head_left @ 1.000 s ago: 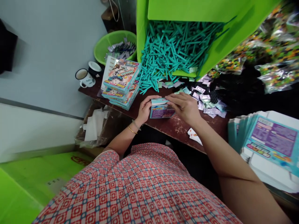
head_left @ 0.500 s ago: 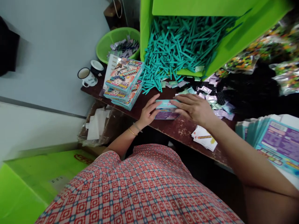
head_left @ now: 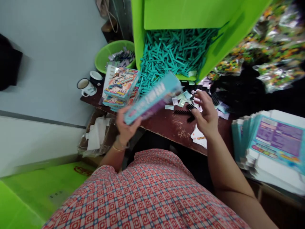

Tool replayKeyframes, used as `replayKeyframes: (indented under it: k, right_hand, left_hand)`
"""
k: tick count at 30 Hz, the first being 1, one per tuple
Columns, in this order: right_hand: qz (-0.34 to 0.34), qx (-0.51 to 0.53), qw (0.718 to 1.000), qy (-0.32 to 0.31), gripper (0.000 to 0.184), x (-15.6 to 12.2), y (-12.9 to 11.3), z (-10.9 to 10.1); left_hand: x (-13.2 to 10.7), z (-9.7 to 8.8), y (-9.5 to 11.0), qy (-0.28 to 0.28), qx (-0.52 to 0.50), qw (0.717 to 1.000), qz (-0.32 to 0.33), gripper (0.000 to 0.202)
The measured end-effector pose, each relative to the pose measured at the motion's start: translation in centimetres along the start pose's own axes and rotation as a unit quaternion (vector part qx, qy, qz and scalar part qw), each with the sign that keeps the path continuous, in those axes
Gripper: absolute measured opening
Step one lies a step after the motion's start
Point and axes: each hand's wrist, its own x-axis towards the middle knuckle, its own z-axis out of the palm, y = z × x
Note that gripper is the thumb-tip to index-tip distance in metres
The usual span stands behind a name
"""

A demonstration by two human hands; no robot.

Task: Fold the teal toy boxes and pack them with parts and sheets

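Observation:
A teal and purple cardboard box point(head_left: 152, 100) is tilted up above the table edge, blurred by motion. My left hand point(head_left: 127, 125) grips its lower left end between thumb and fingers. My right hand point(head_left: 206, 113) is off the box, with a gap between its thumb and curled fingers. Several black ridged strips point(head_left: 182, 112) lie on the table by the right thumb tip; I cannot make out whether the thumb touches one. Just below that hand are white printed cards point(head_left: 199, 137), partly covered by it. Small pale sachets point(head_left: 182, 101) are scattered behind the strips.
A green bin point(head_left: 138, 41) of teal sticks stands at the back. Stacked finished boxes point(head_left: 121, 84), a green bowl point(head_left: 101, 57) of sachets and an enamel mug point(head_left: 86, 87) are at left. Flat cartons point(head_left: 276, 140) pile up at right, below bagged coloured pieces point(head_left: 274, 76).
My left hand has lifted and tilted the box up to the left. My right hand has let go of it and moved right. Black strips now show on the table.

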Motion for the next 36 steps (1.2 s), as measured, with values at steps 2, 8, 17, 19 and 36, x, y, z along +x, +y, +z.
replayKeyframes:
  k: [2,8,17,19,36]
  right_hand:
    - [0.024,-0.065,0.997,0.03,0.052,-0.4,1.2,-1.7]
    - [0.227,-0.358,0.896,0.129,0.063,-5.9,7.6,-11.6]
    - [0.297,-0.442,0.836,0.13,0.06,-13.0,11.1,-14.7]
    - [0.28,-0.429,0.848,0.136,0.053,-12.4,10.3,-15.4]
    - [0.159,-0.117,0.98,0.01,0.093,-5.3,-0.5,2.6]
  left_hand:
    - [4.0,-2.7,0.9,0.087,0.08,0.978,0.169,0.051]
    - [11.3,-2.2,-3.1,-0.091,0.193,0.975,0.064,0.064]
    - [9.7,1.8,-6.0,0.011,0.242,0.954,0.175,0.057]
    - [7.2,4.3,-4.2,-0.006,0.159,0.973,0.166,0.044]
    - [-3.7,12.9,-0.6,-0.219,-0.317,0.857,-0.342,0.079]
